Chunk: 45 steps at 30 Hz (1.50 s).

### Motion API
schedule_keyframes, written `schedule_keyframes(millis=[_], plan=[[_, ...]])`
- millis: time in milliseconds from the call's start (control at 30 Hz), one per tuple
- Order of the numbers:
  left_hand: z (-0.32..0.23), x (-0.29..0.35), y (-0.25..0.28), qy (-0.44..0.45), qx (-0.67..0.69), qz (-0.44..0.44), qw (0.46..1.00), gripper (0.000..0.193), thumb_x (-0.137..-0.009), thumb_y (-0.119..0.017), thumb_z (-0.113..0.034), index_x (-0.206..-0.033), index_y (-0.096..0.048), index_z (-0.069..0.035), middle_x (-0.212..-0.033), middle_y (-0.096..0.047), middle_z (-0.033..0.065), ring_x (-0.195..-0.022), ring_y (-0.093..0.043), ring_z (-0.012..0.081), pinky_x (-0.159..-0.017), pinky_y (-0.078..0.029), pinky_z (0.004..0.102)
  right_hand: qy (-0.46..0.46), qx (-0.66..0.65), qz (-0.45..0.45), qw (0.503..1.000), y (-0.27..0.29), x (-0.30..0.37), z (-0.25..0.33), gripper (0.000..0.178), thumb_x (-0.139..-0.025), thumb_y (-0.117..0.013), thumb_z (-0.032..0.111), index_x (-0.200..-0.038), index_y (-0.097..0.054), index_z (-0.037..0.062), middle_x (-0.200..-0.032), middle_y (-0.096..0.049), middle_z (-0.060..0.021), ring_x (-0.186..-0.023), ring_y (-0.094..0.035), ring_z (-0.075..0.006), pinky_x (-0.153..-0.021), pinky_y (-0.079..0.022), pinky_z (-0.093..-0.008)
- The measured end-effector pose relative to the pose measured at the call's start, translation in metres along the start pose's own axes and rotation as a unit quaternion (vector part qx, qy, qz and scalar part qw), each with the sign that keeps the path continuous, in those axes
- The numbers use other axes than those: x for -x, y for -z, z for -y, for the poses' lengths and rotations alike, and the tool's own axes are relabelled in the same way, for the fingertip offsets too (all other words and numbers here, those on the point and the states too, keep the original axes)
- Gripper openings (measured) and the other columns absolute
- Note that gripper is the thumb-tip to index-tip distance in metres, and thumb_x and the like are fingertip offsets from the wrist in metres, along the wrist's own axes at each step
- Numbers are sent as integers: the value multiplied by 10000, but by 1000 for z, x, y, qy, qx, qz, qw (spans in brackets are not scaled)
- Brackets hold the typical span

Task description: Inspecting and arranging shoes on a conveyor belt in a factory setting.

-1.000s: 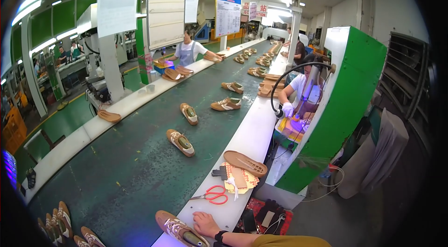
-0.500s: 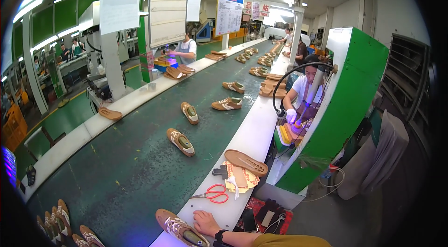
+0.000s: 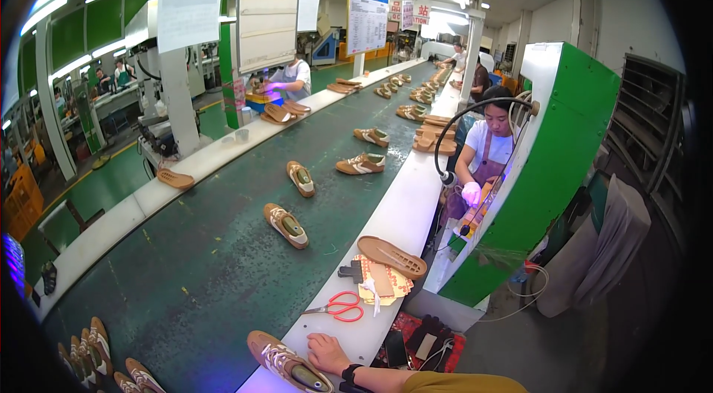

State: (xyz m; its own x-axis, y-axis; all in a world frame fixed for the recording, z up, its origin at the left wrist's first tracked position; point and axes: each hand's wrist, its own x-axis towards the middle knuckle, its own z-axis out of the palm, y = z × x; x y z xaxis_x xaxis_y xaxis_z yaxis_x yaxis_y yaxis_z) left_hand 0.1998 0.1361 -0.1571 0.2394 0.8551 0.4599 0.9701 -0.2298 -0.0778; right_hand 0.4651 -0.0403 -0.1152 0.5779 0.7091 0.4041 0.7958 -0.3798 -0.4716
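Observation:
My right hand (image 3: 327, 353) rests palm down on the white ledge (image 3: 338, 330), its fingers loosely apart and nothing visible in it. A brown sneaker (image 3: 286, 362) with pale laces and a green form inside lies right beside its fingertips; I cannot tell whether they touch. Red-handled scissors (image 3: 345, 307) lie just beyond the hand. Farther along sit a black clip (image 3: 350, 272), a stack of yellow patterned cards (image 3: 394, 289) and a brown shoe sole (image 3: 392, 257). My left hand is out of view.
A green conveyor belt (image 3: 223, 259) carries several brown sneakers, including one (image 3: 286, 226) mid-belt and a group (image 3: 96, 348) at lower left. At right stands a green machine housing (image 3: 553, 170), where a co-worker (image 3: 490, 140) works. A phone (image 3: 396, 348) lies on a red surface below the ledge.
The co-worker at right has shifted, with the gloved hand now lower. Across the belt, another co-worker has leaned left. My right hand and the sneaker beside it stay put.

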Motion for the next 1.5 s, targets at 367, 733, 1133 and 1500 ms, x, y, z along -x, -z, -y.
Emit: schedule_keyframes(millis=[367,733,1133,1500], plan=[[-2,-4,12,-4,-1,20,1000,340,-855,-462,-401,-762,-581,-96,-767,-568,119,-702,-546,305,-685,-403,465,-2,7,4,1000,-1,0,-1,210,-737,-588,171,-910,-517,75,-1141,-543,-95,-1046,-518,-262,-804,-409,-400],[-3,-4,12,8,9,58,998,361,-863,-442,-413,-784,-586,-92,-793,-575,128,-737,-548,312,-720,-395,475,0,3,-1,1000,2,-1,0,206,-736,-590,171,-903,-521,72,-1130,-552,-95,-1028,-527,-261,-787,-410,-397],[-5,-7,21,25,4,110,994,371,-872,-432,-417,-817,-606,-94,-820,-581,133,-782,-556,314,-757,-392,479,-9,1,19,1000,3,-1,1,210,-740,-589,174,-910,-521,72,-1138,-542,-95,-1049,-514,-259,-809,-408,-401],[-2,-3,7,9,0,54,998,350,-863,-445,-418,-797,-579,-102,-804,-567,121,-742,-538,308,-726,-387,473,-15,-4,25,1000,1,0,-1,215,-749,-578,181,-923,-523,66,-1167,-535,-103,-1068,-506,-266,-827,-403,-404]])
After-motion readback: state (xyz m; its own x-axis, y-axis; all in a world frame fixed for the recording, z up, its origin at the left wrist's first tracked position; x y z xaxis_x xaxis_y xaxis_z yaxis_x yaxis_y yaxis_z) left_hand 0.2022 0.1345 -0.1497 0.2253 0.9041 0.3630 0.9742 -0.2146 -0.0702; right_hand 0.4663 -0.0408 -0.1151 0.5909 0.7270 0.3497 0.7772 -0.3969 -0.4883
